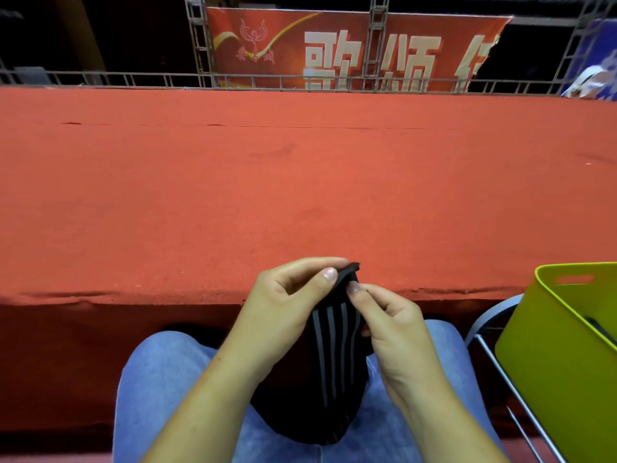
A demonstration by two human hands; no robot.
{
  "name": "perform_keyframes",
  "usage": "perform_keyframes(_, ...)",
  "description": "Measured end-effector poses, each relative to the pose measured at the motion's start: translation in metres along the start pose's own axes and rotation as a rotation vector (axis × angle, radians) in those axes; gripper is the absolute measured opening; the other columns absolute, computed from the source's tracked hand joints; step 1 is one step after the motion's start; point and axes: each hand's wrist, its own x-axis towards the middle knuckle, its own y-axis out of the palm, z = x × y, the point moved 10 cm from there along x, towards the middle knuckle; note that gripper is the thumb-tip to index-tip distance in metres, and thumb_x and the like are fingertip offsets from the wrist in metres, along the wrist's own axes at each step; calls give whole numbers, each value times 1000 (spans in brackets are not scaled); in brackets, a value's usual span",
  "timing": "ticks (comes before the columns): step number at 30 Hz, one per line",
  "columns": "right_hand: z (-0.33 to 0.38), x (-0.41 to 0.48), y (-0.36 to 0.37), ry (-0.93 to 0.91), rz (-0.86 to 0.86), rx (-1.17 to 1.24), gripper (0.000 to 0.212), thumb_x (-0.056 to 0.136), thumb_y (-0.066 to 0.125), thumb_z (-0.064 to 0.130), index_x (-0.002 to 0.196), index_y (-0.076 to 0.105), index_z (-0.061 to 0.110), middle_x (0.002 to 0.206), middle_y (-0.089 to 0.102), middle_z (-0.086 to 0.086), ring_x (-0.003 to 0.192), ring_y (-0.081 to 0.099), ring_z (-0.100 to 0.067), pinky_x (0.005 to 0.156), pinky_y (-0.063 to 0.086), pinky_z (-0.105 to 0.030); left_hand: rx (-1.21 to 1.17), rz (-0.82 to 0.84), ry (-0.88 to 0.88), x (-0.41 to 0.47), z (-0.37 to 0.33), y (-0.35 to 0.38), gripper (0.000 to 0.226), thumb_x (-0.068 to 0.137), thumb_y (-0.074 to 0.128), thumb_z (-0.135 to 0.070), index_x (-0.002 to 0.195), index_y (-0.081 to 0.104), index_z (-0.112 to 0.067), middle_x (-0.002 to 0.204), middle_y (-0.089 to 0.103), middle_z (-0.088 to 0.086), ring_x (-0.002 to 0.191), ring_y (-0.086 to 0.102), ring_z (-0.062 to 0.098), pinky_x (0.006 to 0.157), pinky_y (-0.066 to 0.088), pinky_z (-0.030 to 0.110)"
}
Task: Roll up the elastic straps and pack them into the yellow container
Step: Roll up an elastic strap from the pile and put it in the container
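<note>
Bright, even light covers the red surface (300, 178); behind its far edge the background is dark. Wide-angle distortion bows that edge. The banner (287, 55) looks soft; shadow lies below the near edge.

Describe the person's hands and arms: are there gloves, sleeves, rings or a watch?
The left hand and right hand are bare: no gloves, rings or watch. Nails are short and unpainted. Both forearms are uncovered, with no sleeve in view. Blue jeans cover the legs.
</note>
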Motion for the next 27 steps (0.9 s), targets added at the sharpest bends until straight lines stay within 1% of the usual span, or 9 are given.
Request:
perform_keyframes(6, 3, -1, 0, -36, 3, -23, 22, 100, 66, 16, 87, 84, 14, 73, 76, 1, 62, 66, -1, 55, 47, -13, 76, -9, 21, 0, 3, -1, 14, 96, 72, -15, 103, 81, -23, 101, 80, -6, 100, 74, 12, 88, 56, 21)
perform_keyframes(11, 3, -1, 3, -28, 24, -29, 25, 101, 63, 25, 94, 84, 15, 81, 79, -2, 69, 70, -4, 60, 50, -14, 87, -45, 23, 0, 5, -5, 15, 93, 74, -8, 99, 80, -21, 95, 79, -4, 90, 73, 8, 82, 56, 20)
perform_keyframes(12, 2, 0, 3, -20, 29, -35, 27, 102, 61, 28, 96, 84, 15, 85, 80, -5, 75, 73, -8, 63, 53, -17, 93, -53, 25, 1, 5, -6, 16, 93, 75, -8, 99, 79, -22, 96, 79, -5, 91, 73, 7, 82, 55, 20)
perform_keyframes(15, -5, 1, 6, 27, 68, -15, 40, 103, 55, 41, 101, 81, 11, 100, 79, -19, 95, 76, -25, 84, 60, -42, 107, -98, 15, 2, 7, -11, 21, 92, 77, -9, 103, 78, -27, 99, 79, -9, 94, 73, 6, 85, 56, 24)
perform_keyframes(17, -4, 0, 9, 37, 97, -19, 41, 97, 57, 47, 100, 82, 14, 95, 80, -10, 87, 74, -16, 75, 56, -31, 93, -119, 1, 1, 9, -14, 24, 91, 78, -12, 105, 77, -31, 98, 79, -4, 93, 74, 16, 84, 59, 33)
perform_keyframes(20, 1, -1, 10, 11, 91, -34, 24, 96, 65, 33, 96, 82, 16, 85, 80, 3, 73, 70, -1, 61, 48, -13, 97, -123, 3, 2, 10, -15, 25, 90, 80, -13, 107, 77, -31, 98, 79, 0, 96, 74, 25, 88, 59, 39)
perform_keyframes(22, 1, 0, 5, -17, 54, -66, 19, 99, 66, 25, 95, 83, 18, 87, 81, 3, 76, 71, 0, 60, 48, -11, 70, -101, -9, 2, 11, -13, 27, 90, 79, -11, 111, 76, -28, 98, 80, 0, 95, 75, 21, 85, 60, 31)
perform_keyframes(25, 5, 0, 0, -50, 13, -80, 20, 102, 64, 23, 97, 83, 18, 89, 81, 0, 80, 73, -1, 63, 49, -11, 59, -55, -26, 1, 11, -8, 28, 91, 78, -12, 115, 75, -25, 98, 80, -11, 92, 74, 3, 82, 54, 16)
perform_keyframes(27, 4, 0, -4, -43, -9, -40, 21, 102, 64, 23, 97, 83, 17, 88, 81, -2, 79, 73, -3, 62, 50, -12, 116, -35, -13, 1, 10, -6, 25, 92, 78, -16, 114, 76, -27, 97, 78, -18, 91, 71, -4, 82, 52, 13)
